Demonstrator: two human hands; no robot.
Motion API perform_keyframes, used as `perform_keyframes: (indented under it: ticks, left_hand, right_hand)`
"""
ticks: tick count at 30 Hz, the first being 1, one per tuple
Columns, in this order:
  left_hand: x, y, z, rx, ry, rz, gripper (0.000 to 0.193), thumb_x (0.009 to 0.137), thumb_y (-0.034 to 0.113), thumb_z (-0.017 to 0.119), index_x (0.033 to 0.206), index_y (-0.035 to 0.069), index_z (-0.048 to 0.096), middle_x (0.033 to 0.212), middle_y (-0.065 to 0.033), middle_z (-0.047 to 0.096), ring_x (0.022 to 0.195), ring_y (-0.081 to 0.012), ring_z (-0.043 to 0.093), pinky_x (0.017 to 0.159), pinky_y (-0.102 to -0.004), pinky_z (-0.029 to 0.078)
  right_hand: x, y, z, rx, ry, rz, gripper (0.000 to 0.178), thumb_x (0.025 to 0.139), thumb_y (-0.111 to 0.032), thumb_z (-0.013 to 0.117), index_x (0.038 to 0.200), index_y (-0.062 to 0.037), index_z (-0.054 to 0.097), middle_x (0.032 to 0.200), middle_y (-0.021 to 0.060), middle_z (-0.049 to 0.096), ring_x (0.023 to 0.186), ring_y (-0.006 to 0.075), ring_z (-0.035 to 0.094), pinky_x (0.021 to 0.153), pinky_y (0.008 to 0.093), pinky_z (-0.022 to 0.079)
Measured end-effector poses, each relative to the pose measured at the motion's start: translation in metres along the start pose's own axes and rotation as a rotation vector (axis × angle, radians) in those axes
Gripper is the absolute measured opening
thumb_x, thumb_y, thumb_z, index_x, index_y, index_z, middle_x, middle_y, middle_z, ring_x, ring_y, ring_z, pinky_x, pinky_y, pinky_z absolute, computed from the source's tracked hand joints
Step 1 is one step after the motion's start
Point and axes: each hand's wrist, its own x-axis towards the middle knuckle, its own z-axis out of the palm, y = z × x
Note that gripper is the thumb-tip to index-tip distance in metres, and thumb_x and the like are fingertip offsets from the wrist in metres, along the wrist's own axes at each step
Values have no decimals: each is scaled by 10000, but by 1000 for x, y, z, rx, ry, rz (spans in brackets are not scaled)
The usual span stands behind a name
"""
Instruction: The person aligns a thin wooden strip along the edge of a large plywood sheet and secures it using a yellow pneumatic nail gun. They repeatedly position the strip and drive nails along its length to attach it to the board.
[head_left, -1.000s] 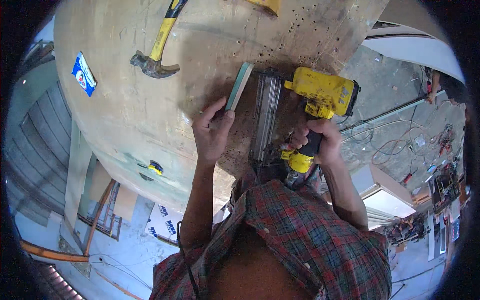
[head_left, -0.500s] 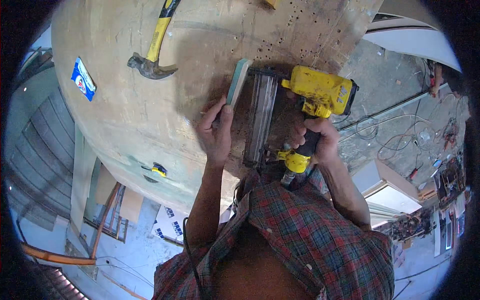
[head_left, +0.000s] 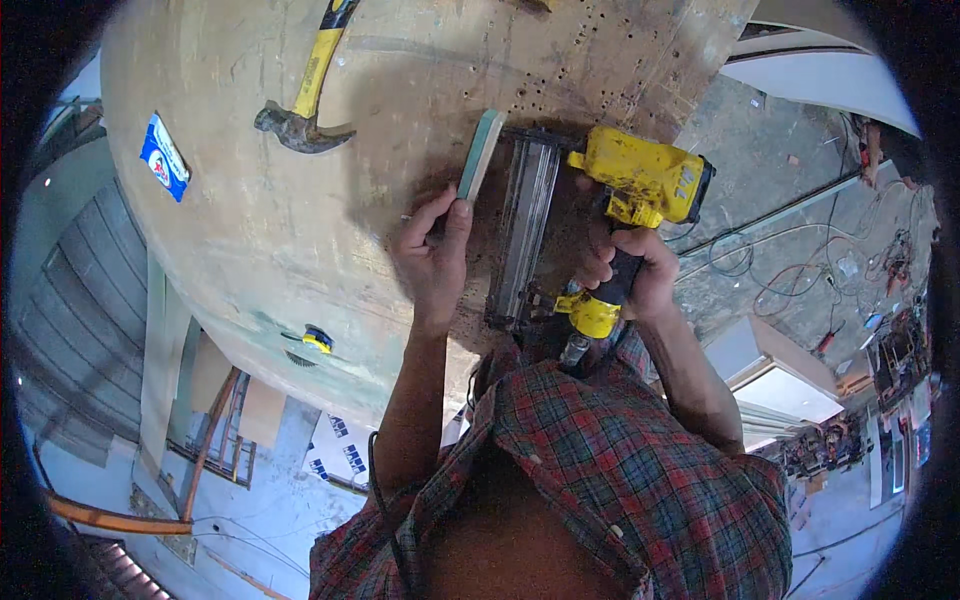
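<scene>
The left hand [head_left: 435, 268] is pinching the near end of a slim strip [head_left: 482, 152] between thumb and fingers, and the right hand [head_left: 652, 278] is wrapping its fingers round the dark handle of a yellow and black nail gun [head_left: 645, 172]. The strip is showing a pale green face on its left and a bare, wood-coloured edge on its right. Its long axis is running away from the person and leaning slightly right, with the free end pointing toward the far side of the tabletop [head_left: 260, 215]. That end is lying just beside the nail gun's nose; whether the two are touching cannot be told.

The nail gun is resting on its side before the person's body, its nose pointing left and its black cap pointing right. Its long metal magazine is running nearly parallel to the strip, from the nose back toward the plaid shirt [head_left: 640, 450], and the handle is slanting the same way.

Farther out to the left, a claw hammer [head_left: 314, 78] is lying with its handle pointing away and its head toward the person. A blue and white packet [head_left: 165, 160] is lying beyond it, and a small yellow and black object [head_left: 318, 340] is sitting nearer the tabletop's left edge.
</scene>
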Motion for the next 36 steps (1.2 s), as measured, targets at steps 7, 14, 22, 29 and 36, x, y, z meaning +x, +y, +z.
perform_keyframes:
  ticks: [7,14,22,29,36]
  left_hand:
    - [0,-1,-1,44,16,-7,285,933,183,723,1123,-29,725,1020,-106,737,957,-147,652,879,-305,510]
    - [0,-8,1,12,30,69,263,928,170,728,1121,-8,734,1024,-109,743,967,-162,664,895,-315,509]
    - [0,-17,2,22,35,155,222,931,98,708,1140,28,736,991,-57,717,888,-112,625,821,-272,500]
    - [-1,-20,0,92,27,77,198,935,101,704,1115,27,740,938,-39,698,864,-97,609,799,-255,491]
    - [3,-14,-1,55,14,118,229,924,154,721,1112,25,739,1039,-111,732,1016,-193,667,927,-325,499]
  right_hand:
    - [0,5,-5,-33,-37,38,659,835,-165,556,1447,-8,371,749,30,471,602,154,475,589,324,448]
    - [1,13,2,-8,-89,-28,666,824,-156,559,1454,-28,385,735,24,465,597,151,468,588,314,447]
    - [0,16,3,-6,-11,-4,623,804,-124,538,1412,-30,433,718,35,481,581,163,491,569,325,466]
    - [0,17,3,-29,-21,10,625,824,-157,550,1430,-67,423,726,4,463,616,143,490,609,327,465]
    - [-2,17,4,4,-32,16,634,810,-133,544,1427,-56,422,716,10,469,588,149,487,580,322,456]
